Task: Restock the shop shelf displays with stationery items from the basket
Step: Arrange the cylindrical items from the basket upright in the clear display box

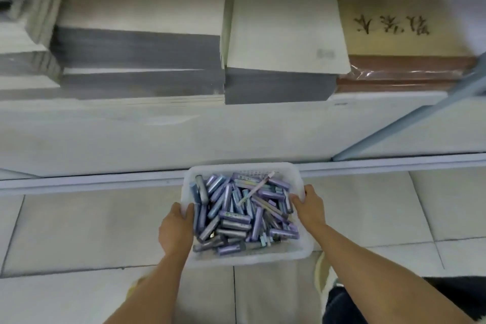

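1. Paper stacks (136,21) fill the left of the shelf (184,134). They are flat rectangles with pale matte covers, and their page edges show as smooth grey bands.
2. The left hand (176,229) grips the basket's left rim, its fingers (187,212) curled over the edge.
3. The basket (252,260) is a rectangular tub of translucent white plastic with rounded corners. It is held between both hands above the pale tiled floor (79,231), just in front of the shelf's white front panel.
4. Inside lies a loose heap of stationery items (236,218). They are short cylindrical tubes in glossy purple, blue and silvery wrappers (labels too blurred to read). A thin pastel pen (256,189) lies slantwise on top.
5. Mid-shelf stands a narrower stack (284,21) with the same pale cover and grey edges.
6. The right hand (309,205) holds the basket's right rim, fingers (298,201) wrapped over it.
7. At far right, a kraft-brown stack (410,8) bears dark brushed characters. Shiny clear film wraps its reddish-brown edges.
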The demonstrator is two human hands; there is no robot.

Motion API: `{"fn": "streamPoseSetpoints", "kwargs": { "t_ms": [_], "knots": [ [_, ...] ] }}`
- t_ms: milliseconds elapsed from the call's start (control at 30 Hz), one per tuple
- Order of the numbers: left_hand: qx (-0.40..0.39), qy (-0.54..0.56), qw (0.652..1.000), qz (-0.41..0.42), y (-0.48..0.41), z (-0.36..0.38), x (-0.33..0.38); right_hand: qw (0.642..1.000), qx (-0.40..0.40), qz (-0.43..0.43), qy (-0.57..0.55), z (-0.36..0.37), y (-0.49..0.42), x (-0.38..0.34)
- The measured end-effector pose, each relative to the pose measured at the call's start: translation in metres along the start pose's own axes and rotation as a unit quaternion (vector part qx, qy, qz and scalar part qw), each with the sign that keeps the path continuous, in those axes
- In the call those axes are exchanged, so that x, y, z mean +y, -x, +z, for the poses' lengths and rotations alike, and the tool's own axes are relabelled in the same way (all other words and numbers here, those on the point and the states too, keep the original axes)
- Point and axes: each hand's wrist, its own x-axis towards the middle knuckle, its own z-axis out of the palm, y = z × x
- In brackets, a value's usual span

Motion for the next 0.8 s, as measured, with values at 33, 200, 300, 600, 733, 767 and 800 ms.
{"fn": "streamPoseSetpoints", "kwargs": {
  "t_ms": [33,200,300,600,733,767,800],
  "knots": [
    [0.001,0.001,1.0,-0.002,-0.002,0.004,-0.001,1.0,0.002,0.001,0.003,0.003,-0.003,0.003],
    [0.001,0.02,1.0,0.002,-0.008,0.022,-0.011,1.0,0.008,0.001,0.007,0.014,-0.014,0.019],
    [-0.006,0.051,0.999,0.002,-0.013,0.028,-0.014,1.0,0.017,-0.008,-0.007,0.02,-0.019,0.025],
    [0.088,-0.068,0.945,0.308,0.0,0.019,0.017,0.975,0.137,-0.176,-0.001,0.019,-0.006,-0.01],
    [-0.093,-0.192,0.798,0.564,0.016,0.035,0.031,0.962,-0.071,-0.239,0.106,0.05,0.023,-0.024],
    [-0.105,-0.227,0.793,0.556,0.019,0.038,0.032,0.956,-0.097,-0.237,0.142,0.06,0.027,-0.02],
    [-0.117,-0.264,0.794,0.534,0.021,0.042,0.034,0.954,-0.111,-0.223,0.168,0.069,0.031,-0.016]
  ]
}}
